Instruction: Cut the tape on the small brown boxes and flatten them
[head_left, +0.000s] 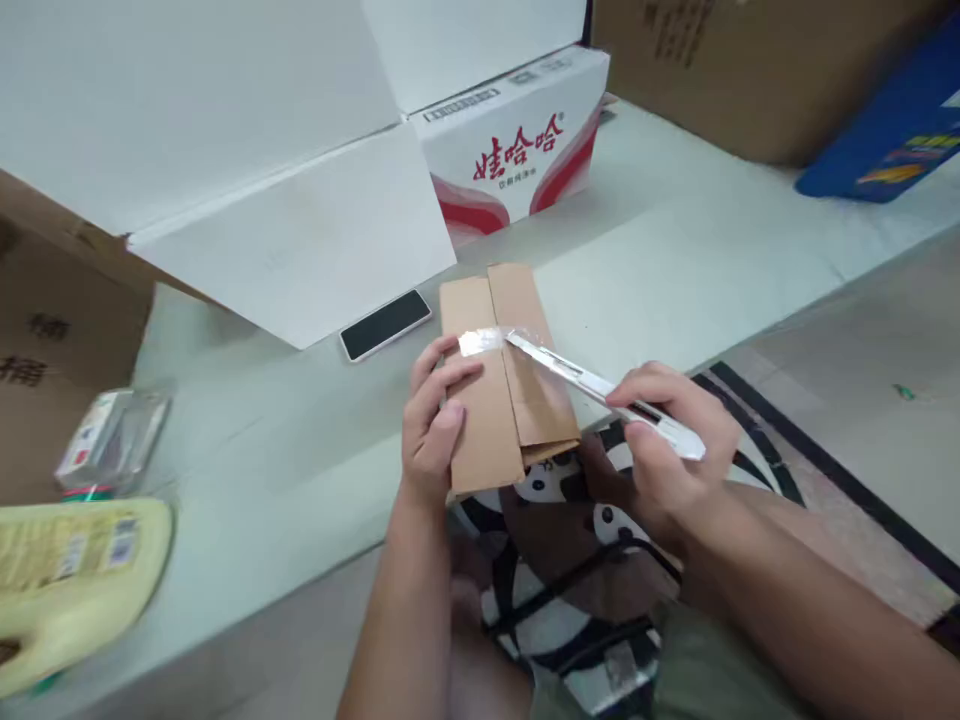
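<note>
A long brown cardboard box (pixel 480 430) lies near-to-far over the near edge of the tabletop (pixel 262 460); left fingers (pixel 447 420) hold its left side, right fingers (pixel 660 384) grip a slim white cutter (pixel 566 371), pointing far-left to the clear tape (pixel 481 342).

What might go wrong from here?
The right hand holds the white cutter with its tip at the clear tape, close to the left hand; a slip might cut that hand. The near end of the carton appears to reach the edge of the table, so pressing there could tip it.
</note>
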